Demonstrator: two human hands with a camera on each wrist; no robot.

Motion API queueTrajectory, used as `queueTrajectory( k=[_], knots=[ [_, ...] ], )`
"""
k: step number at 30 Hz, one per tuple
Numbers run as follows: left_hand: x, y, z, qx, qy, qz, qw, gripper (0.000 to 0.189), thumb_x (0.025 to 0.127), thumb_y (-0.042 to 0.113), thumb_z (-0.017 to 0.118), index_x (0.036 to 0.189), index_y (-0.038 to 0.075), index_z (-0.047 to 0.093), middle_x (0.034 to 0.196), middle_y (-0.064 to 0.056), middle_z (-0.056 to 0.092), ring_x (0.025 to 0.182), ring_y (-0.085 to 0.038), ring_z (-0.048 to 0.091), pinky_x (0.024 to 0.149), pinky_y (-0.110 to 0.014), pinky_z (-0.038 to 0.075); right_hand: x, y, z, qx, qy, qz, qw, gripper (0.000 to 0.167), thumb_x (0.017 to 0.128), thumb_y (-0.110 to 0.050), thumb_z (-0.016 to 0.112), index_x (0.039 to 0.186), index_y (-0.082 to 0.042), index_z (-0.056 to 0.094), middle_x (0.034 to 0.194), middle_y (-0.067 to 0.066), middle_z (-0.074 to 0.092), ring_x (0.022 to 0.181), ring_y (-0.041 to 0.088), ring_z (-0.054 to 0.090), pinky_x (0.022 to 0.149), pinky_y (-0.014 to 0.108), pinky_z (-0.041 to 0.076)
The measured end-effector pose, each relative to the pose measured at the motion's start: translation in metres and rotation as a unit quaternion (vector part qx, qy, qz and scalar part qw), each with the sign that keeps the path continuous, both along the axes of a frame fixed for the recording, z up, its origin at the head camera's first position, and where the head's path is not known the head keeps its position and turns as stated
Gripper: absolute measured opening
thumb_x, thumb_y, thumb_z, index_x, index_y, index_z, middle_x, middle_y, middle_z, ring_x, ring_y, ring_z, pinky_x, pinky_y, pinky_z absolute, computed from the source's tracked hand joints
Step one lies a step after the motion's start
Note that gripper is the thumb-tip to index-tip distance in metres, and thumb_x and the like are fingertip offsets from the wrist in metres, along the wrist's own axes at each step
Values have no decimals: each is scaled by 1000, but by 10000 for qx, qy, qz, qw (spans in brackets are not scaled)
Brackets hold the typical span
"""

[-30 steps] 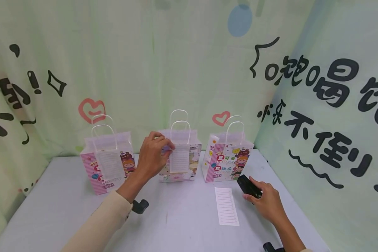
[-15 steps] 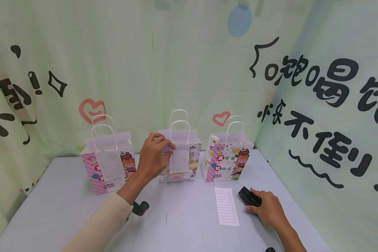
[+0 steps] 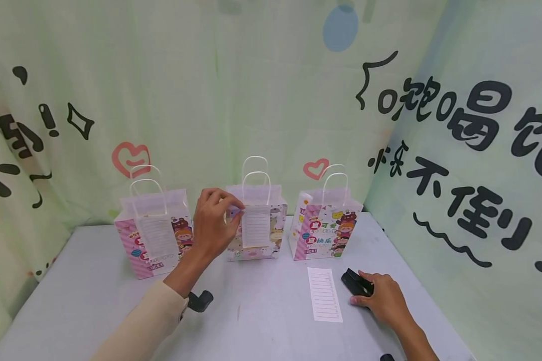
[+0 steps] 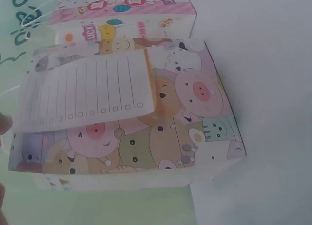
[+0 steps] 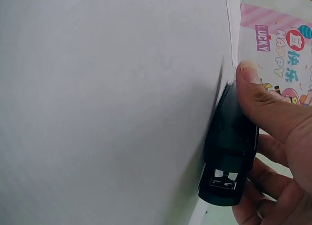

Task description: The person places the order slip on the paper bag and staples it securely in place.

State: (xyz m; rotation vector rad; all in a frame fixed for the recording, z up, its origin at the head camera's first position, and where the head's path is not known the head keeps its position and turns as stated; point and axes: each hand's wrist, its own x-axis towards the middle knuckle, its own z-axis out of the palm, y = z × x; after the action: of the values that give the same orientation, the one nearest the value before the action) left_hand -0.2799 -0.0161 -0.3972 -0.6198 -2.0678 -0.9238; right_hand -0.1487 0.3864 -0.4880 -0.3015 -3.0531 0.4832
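In the head view my left hand (image 3: 217, 220) is at the left side of the middle paper bag (image 3: 277, 228). Its thumb and forefinger tips sit right at the left edge of a lined paper slip (image 3: 256, 228) on the bag's front. The left wrist view shows the lined slip (image 4: 97, 88) standing off the animal-print bag (image 4: 141, 147) at its lower end, with fingertips (image 4: 4, 123) just beyond its upper end. My right hand (image 3: 384, 298) grips a black stapler (image 3: 356, 282) low over the table, thumb along one side, as the right wrist view shows.
A second lined slip (image 3: 325, 295) lies flat on the table (image 3: 253, 321), left of the stapler. The left paper bag (image 3: 131, 250) has a slip on its front; the right paper bag (image 3: 327, 230) shows its printed front. A printed curtain (image 3: 185, 100) hangs behind.
The right hand has lowered the stapler toward the table, then stayed there. My left fingertips have drawn back slightly left, from over the middle bag's slip to its edge.
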Motion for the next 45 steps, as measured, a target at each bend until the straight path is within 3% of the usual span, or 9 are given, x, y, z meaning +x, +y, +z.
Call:
queueTrajectory(
  k=[10,17,30,36,45],
  knots=[
    [8,24,8,2,279,-480,9985,17,83,10,91,96,12,79,98,-5,72,116,-27,59,107,-49,52,0,-9,8,-317,421,-11,9986,89,73,-38,97,149,-8,61,136,24,69,116,37,56,97,59,50],
    [9,52,13,-202,474,-717,9961,21,81,13,93,96,13,78,100,-3,74,115,-25,60,102,-45,54,-2,-19,11,-521,767,175,9955,83,75,-30,98,148,-11,63,138,21,69,123,38,54,103,63,48],
    [8,110,12,-1051,294,-901,9899,19,84,22,92,98,20,80,106,3,78,118,-19,61,98,-36,54,-11,-35,6,-636,719,559,9938,78,72,-33,99,142,-15,69,135,15,72,120,32,55,105,60,48],
    [3,128,13,-1268,341,-997,9863,16,87,24,89,100,21,80,111,5,79,118,-19,60,99,-34,53,-14,-40,3,-538,556,751,9942,77,71,-34,99,140,-18,70,135,15,71,124,34,55,103,60,46],
    [-4,144,14,-1602,148,-868,9831,18,88,27,87,105,25,79,121,7,78,121,-17,60,99,-30,52,-20,-47,-2,-228,216,894,9955,80,66,-32,101,140,-20,71,134,11,71,125,33,54,105,62,41]
  ],
)
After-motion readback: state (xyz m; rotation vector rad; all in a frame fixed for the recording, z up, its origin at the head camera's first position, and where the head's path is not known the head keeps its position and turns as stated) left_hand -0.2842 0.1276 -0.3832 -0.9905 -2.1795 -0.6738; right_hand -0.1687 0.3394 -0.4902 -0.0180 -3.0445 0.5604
